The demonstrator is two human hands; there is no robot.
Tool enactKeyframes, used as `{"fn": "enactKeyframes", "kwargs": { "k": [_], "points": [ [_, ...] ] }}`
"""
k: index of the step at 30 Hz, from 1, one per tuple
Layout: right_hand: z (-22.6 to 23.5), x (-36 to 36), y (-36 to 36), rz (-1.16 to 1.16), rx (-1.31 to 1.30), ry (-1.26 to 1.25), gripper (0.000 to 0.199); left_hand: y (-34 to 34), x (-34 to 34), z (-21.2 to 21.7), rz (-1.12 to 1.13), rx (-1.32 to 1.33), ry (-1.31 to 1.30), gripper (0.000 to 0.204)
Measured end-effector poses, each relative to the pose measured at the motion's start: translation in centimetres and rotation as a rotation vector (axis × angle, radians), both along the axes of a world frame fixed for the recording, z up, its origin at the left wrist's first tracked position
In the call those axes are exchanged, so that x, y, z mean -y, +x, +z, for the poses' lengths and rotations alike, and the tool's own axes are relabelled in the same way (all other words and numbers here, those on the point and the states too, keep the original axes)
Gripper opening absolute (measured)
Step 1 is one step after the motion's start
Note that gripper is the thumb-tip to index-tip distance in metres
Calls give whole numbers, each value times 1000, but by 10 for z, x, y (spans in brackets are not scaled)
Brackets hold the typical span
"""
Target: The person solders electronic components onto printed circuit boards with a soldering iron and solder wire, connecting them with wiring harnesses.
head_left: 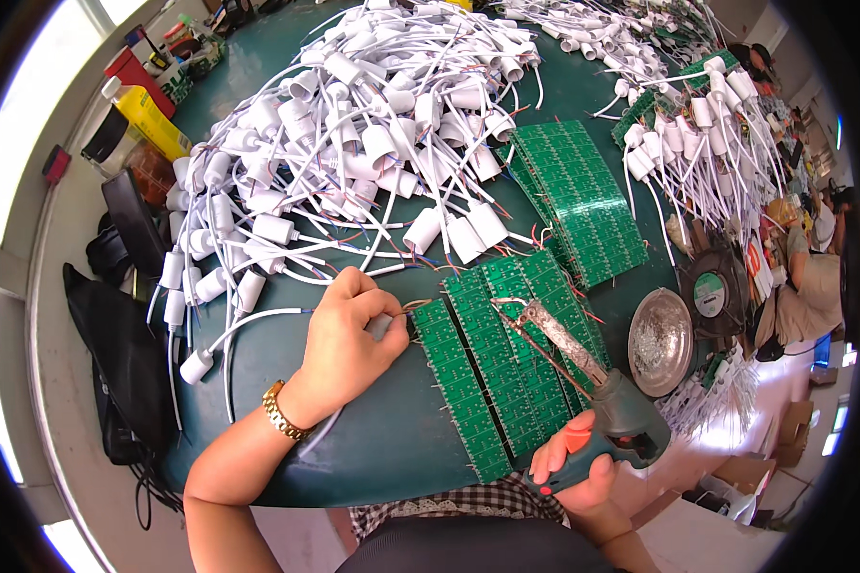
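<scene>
Left hand [354, 325] pinches a pale, likely light part [380, 328]; right hand [581, 482] wraps the soldering iron [619, 403] handle [577, 462], presumably its coolest hold.

The left arm [244, 463] bends at the elbow [198, 492] and slants far and right; the left hand [354, 320] is back up, fingers [376, 304] pinched together. Nearer, to the right, the right hand [581, 489] curls in a grip, the right forearm [621, 541] angling leftward.
</scene>
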State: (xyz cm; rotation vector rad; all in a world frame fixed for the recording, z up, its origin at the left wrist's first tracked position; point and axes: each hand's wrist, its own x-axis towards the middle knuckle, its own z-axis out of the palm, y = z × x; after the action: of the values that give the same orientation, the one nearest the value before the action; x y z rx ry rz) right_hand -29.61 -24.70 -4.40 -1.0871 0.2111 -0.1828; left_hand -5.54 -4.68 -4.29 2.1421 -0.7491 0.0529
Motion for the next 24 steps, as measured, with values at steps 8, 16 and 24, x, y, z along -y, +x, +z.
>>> {"fn": "enactKeyframes", "kwargs": {
  "k": [8,16,24],
  "points": [
    [17,-4,18,37,-123,-8,66,1,2,-2,31,-38,8,7],
    [1,4,21,100,-28,-362,49,0,2,-11,37,105,-2,6],
    [6,-2,29,138,-90,-569,46,-2,5,-13,103,-49,-103,6]
  ]
}}
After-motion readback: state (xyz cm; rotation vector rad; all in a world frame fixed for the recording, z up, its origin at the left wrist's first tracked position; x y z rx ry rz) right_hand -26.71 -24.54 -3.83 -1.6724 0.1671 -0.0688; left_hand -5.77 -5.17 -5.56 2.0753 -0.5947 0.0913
